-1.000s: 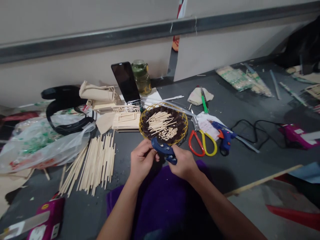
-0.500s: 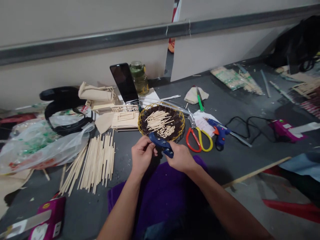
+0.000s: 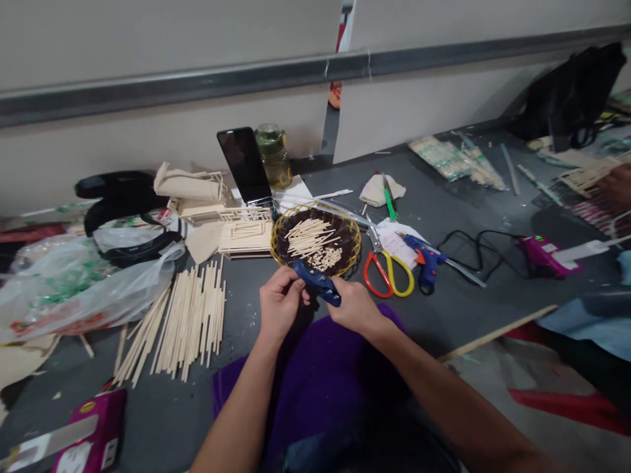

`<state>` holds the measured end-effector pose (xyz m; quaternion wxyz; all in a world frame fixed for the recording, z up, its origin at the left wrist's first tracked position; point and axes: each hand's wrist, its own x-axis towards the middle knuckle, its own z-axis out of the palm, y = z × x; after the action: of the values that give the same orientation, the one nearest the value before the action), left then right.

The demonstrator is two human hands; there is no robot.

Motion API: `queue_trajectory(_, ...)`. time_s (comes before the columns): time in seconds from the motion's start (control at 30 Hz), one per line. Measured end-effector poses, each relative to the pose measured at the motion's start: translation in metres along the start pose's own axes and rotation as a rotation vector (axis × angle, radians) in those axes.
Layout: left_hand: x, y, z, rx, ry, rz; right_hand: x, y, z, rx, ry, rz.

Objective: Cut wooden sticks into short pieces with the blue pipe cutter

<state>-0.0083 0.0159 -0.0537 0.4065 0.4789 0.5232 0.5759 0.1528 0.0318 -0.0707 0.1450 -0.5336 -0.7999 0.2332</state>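
Note:
My right hand (image 3: 355, 306) is wrapped round a dark blue hand cutter (image 3: 316, 281), its head pointing up and left. Close to that head, my left hand (image 3: 282, 301) is closed in a pinch; whatever its fingertips hold is too small to make out. Just beyond both hands sits a brown wicker basket with a yellow rim (image 3: 357, 244). Short wooden sticks (image 3: 309, 236) and a heap of tiny cut pieces (image 3: 325, 258) lie in it. Long wooden sticks (image 3: 190, 318) are spread on the table to the left. A purple cloth (image 3: 328, 368) lies below my hands.
Red-and-yellow-handled scissors (image 3: 389, 272) and a blue glue gun (image 3: 428, 260) lie right of the basket. A phone (image 3: 244, 164) stands before a green jar (image 3: 274, 156). Stick models (image 3: 246, 235) are at back left, near a plastic bag (image 3: 98, 282). Another person's hand (image 3: 617, 187) shows at far right.
My view has turned slightly right, so the things on the right sit further left, and another person's hand has come in at the right edge. My hands keep nearly the same pose.

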Motion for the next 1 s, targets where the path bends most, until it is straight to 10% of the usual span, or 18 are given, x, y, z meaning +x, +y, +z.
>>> queue_trajectory(0.43, 0.006, -0.009, -0.005, -0.12, 0.092, -0.184, 0.002, -0.003, -0.025, 0.349, -0.085, 0.132)
queue_trajectory(1.0, -0.001, 0.005, -0.006, -0.268, 0.032, -0.094, -0.022, -0.017, -0.018, -0.237, 0.397, -0.096)
